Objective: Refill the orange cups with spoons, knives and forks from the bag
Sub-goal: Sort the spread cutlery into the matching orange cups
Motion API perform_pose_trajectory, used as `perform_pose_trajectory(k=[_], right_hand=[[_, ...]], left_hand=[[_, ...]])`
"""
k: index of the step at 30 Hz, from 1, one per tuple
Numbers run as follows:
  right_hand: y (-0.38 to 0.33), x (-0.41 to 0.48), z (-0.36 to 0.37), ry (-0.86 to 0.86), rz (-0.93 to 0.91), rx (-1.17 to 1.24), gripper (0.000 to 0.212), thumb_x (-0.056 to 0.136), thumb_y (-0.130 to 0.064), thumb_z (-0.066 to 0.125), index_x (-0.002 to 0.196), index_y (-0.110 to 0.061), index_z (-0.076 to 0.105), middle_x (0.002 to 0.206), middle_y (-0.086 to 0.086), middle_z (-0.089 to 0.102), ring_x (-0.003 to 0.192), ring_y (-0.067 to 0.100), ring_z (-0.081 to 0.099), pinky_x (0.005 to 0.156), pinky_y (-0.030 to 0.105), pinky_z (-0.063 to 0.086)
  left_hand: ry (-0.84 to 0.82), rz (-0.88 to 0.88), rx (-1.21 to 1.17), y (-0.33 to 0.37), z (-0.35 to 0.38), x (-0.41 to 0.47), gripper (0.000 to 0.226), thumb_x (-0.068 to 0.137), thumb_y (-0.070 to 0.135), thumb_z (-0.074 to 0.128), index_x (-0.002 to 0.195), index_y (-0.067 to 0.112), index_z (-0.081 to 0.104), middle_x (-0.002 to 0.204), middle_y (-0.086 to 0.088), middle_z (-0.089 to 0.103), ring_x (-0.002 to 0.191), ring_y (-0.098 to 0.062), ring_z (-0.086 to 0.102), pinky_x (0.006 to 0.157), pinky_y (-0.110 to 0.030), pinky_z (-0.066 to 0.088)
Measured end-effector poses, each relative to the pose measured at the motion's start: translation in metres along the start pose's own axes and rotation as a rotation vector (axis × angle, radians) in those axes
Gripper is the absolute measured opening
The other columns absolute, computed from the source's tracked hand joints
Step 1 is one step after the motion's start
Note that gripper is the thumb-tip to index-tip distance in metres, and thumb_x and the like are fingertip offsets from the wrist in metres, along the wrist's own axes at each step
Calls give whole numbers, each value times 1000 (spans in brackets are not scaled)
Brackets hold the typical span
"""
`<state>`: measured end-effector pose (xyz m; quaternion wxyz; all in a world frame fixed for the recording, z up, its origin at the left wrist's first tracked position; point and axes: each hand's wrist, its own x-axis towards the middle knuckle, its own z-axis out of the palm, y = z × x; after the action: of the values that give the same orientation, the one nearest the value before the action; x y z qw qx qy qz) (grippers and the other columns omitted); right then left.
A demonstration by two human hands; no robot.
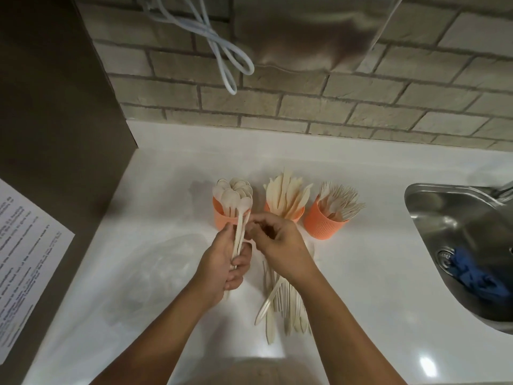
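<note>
1. Three orange cups stand in a row on the white bench, toward its back edge and near the brick wall
2. The left cup holds wooden spoons with their bowls up, the middle cup holds knives, and the right cup holds forks and leans a little toward the sink
3. The left hand is closed around a small bundle of spoons, gripping their handles low down; the bundle stands nearly upright with its bowls at the rim of the left cup
4. The right hand is just beside that bundle, its fingertips pinched together against the handles; whether it holds one spoon of its own cannot be told
5. A loose pile of wooden cutlery lies on the bench under and in front of the right wrist, handles pointing toward the front edge
6. A clear plastic bag lies crumpled on the bench to the left of the hands, toward the left edge
7. The steel sink sits at the right edge with a blue cloth in it
8. A printed sheet of paper hangs on the dark panel at the far left, and a white cable loops down the wall
</note>
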<state>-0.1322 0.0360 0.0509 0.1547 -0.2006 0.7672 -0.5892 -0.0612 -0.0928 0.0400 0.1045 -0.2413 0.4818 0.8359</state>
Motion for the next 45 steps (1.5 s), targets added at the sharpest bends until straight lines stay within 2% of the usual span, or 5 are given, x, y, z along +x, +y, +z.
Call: perform_pose_trajectory(k=[16,27,37,41,45], right_hand=[[-39,39,-75,690,-325,-360,25,98,-9,57,122,-17,61,70,-1,61,66,20,63,68,34,52],[18,86,-66,196,-329,-1028,53,101,-38,37,141,-9,57,154,14,49,146,37,38,112,50,38],[2,44,-76,288,-337,-919,44,102,-29,47,137,-8,61,144,14,57,136,35,48,113,44,40],[11,-33,-90,287,-14,-695,24,100,-33,51,82,-19,61,78,-2,60,76,23,60,66,36,47],[67,-96,-92,165,581,-846,57,94,-62,55,120,-11,57,116,8,58,110,32,58,89,39,48]], left_hand=[[61,327,530,-30,9,11,26,108,25,50,128,42,53,116,3,67,92,-6,68,84,-28,53],[68,324,603,-35,6,5,25,107,31,50,130,40,53,116,8,62,94,-3,65,79,-22,50],[31,279,925,-45,1,8,38,102,37,59,138,35,49,117,11,62,98,-7,63,86,-22,52],[30,136,1337,-59,1,7,70,95,62,59,151,30,32,144,1,53,123,-19,60,99,-32,51],[108,79,1531,-75,17,17,92,84,80,56,146,16,36,141,-3,53,121,-22,61,88,-30,52]])
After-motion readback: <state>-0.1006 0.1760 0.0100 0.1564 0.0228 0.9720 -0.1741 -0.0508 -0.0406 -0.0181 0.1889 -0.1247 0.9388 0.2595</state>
